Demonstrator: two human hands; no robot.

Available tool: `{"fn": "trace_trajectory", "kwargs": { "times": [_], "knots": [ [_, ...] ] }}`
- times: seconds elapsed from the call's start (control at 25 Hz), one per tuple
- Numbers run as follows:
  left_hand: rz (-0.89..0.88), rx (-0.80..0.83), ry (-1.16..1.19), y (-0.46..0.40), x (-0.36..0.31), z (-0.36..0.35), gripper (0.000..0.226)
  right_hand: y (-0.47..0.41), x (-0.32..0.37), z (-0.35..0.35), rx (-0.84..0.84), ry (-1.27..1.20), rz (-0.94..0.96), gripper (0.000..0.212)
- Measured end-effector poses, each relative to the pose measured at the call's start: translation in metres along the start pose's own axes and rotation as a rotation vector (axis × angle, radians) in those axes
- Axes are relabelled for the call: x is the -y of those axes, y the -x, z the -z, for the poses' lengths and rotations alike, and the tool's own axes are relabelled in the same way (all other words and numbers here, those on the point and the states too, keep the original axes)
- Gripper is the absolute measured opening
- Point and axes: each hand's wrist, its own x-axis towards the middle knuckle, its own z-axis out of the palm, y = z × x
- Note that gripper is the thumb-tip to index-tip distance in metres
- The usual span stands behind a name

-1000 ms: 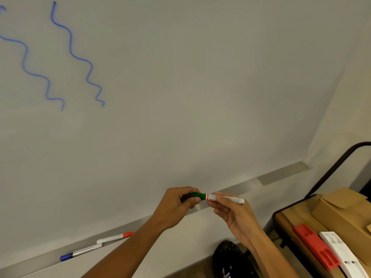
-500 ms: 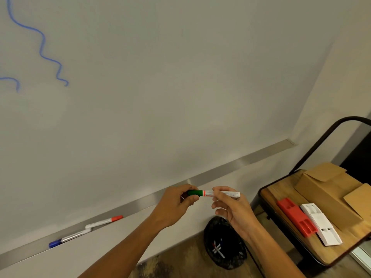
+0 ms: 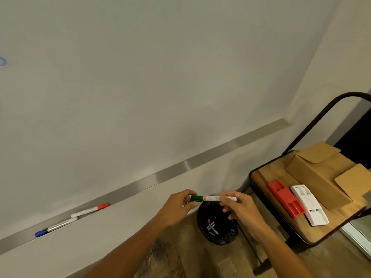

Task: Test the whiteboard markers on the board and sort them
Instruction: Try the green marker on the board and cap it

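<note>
Both hands are out front holding a green marker [image 3: 210,198] level between them. The left hand [image 3: 178,205] has its grip pinched on the green cap end, and the right hand [image 3: 240,207] has its grip pinched round the white barrel. Right under them on the floor is a black bin [image 3: 230,236] with a few markers [image 3: 211,227] lying in it. Off to the right a small wooden counter [image 3: 267,175] carries a red tray [image 3: 285,198], a white tray [image 3: 310,205] just beside it, and a cardboard box [image 3: 321,173]. Further back, the metal ledge [image 3: 220,149] under the whiteboard [image 3: 160,77] has a red marker [image 3: 91,210] and a blue marker [image 3: 55,227] lying end to end. A bit of blue ink [image 3: 3,62] shows at the board's left edge.
</note>
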Motion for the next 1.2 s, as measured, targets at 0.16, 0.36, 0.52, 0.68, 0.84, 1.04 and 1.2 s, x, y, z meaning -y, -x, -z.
{"fn": "trace_trajectory", "kwargs": {
  "times": [0.16,0.36,0.52,0.68,0.84,1.04,1.2],
  "knots": [
    [0.140,0.027,0.082,-0.008,0.019,-0.029,0.025,-0.019,-0.037,0.020,-0.071,0.033,-0.105,0.011],
    [0.260,0.117,0.041,-0.031,0.045,-0.040,0.025,-0.045,-0.084,0.025,-0.145,0.037,-0.324,0.017],
    [0.309,0.200,0.001,-0.054,0.064,-0.051,0.024,-0.065,-0.108,0.020,-0.240,-0.010,-0.527,0.021],
    [0.352,0.282,0.033,-0.069,0.084,-0.079,0.018,-0.085,-0.132,0.018,-0.284,-0.033,-0.694,0.021],
    [0.388,0.336,0.055,-0.079,0.093,-0.108,0.016,-0.112,-0.160,0.016,-0.295,-0.021,-0.804,0.025],
    [0.476,0.301,-0.034,-0.109,0.125,-0.138,0.020,-0.158,-0.209,0.007,-0.313,0.004,-0.864,0.035],
    [0.569,0.318,-0.002,-0.139,0.158,-0.160,0.028,-0.197,-0.245,0.003,-0.271,0.062,-0.923,0.045]
  ]
}}
